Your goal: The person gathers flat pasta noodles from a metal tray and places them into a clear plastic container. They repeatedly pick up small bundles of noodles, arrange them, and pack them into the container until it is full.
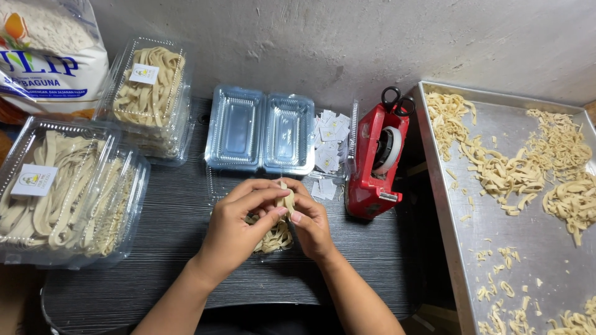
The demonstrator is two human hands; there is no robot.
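Noodle strips point(276, 232) sit bunched in a clear open container, just in front of the empty clamshell tray point(261, 130) on the dark table point(161, 248). Left hand point(239, 223) and right hand point(310, 226) are both pinched together on one strip held upright above the pile. Judged: a light fingertip grip keeps strips unbroken, coiled inside the rim. Red tape dispenser point(372, 161) right of tray; filled noodle boxes point(62, 192) left; metal pan point(515, 211) far right.

from my remote seat i see my left hand point(239, 226) and right hand point(313, 226) bare, forearms uncovered behind them, no sleeves, fingernails short and plain.
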